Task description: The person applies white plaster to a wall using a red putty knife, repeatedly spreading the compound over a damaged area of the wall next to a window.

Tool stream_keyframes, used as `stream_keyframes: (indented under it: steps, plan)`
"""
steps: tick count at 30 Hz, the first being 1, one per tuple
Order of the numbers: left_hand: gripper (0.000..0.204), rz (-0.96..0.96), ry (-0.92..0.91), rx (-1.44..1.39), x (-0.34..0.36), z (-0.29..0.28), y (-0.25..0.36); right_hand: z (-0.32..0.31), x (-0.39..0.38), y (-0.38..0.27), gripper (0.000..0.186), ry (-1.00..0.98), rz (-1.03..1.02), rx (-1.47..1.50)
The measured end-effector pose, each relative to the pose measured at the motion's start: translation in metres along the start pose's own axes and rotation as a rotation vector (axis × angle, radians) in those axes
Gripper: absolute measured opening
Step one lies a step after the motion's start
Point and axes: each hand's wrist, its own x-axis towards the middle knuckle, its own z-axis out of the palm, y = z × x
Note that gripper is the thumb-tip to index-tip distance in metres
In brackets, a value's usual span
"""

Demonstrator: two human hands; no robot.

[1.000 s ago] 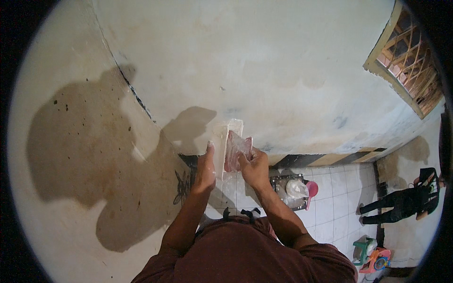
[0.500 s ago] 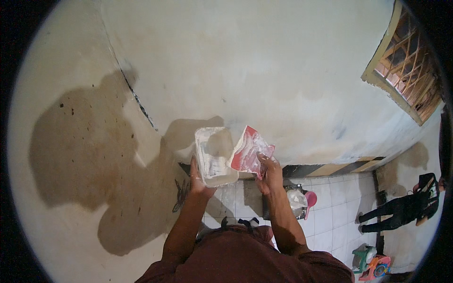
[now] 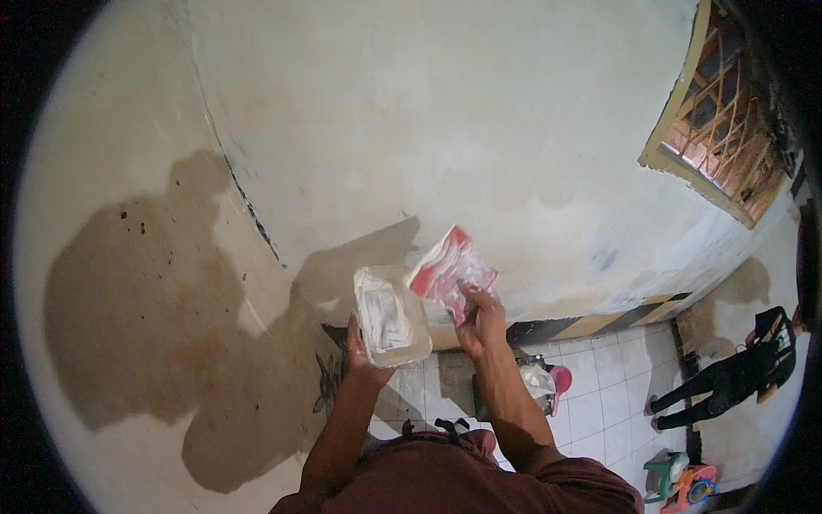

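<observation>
My left hand (image 3: 368, 367) is closed around the side and base of a pale rectangular plastic tub (image 3: 418, 330). White putty (image 3: 384, 317) coats the tub's inside, and its open mouth faces me. In my right hand (image 3: 484, 324) is a flat red putty spreader (image 3: 454, 265), gripped at its lower end and smeared with white paste. The spreader's broad edge tilts up and left, just above the tub's upper right corner. From this angle I cannot tell whether the two touch.
A pale wall (image 3: 411, 128) with a long crack (image 3: 248, 210) rises ahead. On the tiled floor (image 3: 591, 385) are a white bag (image 3: 536, 381) and a pink dipper (image 3: 561, 379). Another person (image 3: 728, 377) stands at the right, near green and red plastic stools (image 3: 690, 487). A latticed window (image 3: 719, 111) is at upper right.
The tub has dropped lower in view, and the spreader now sits higher relative to it. The head view has shifted a little, so the wall and crack appear lower. Both hands keep their holds.
</observation>
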Motion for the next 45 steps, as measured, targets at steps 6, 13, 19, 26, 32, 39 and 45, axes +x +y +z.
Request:
stream_keyframes:
  steps: [6,13,19,26,32,39,45]
  plan:
    - [0.065,0.043,-0.014,0.009,-0.011,-0.001,0.012,0.110,0.023,-0.038,0.021,-0.059,-1.127,-0.986]
    - [0.061,0.067,0.033,0.021,-0.019,0.000,0.031,0.219,0.075,-0.074,0.051,-0.288,-2.120,-1.609]
    - [0.057,0.042,0.058,-0.011,-0.017,0.010,0.038,0.151,0.099,-0.024,0.061,-0.487,-1.615,-1.988]
    - [0.054,0.069,-0.136,0.036,-0.005,-0.002,0.045,0.207,0.020,-0.097,0.041,0.274,-1.546,-1.535]
    - [0.067,0.039,0.028,0.022,-0.015,-0.003,0.052,0.253,0.059,-0.100,0.038,0.582,-1.281,-1.598]
    - [0.061,0.128,-0.048,0.022,-0.026,-0.017,0.070,0.285,0.062,0.035,0.047,-0.215,-1.553,-1.666]
    - [0.061,0.300,-0.034,0.078,-0.025,-0.007,0.074,0.281,0.073,-0.083,0.051,-0.233,-2.053,-1.757]
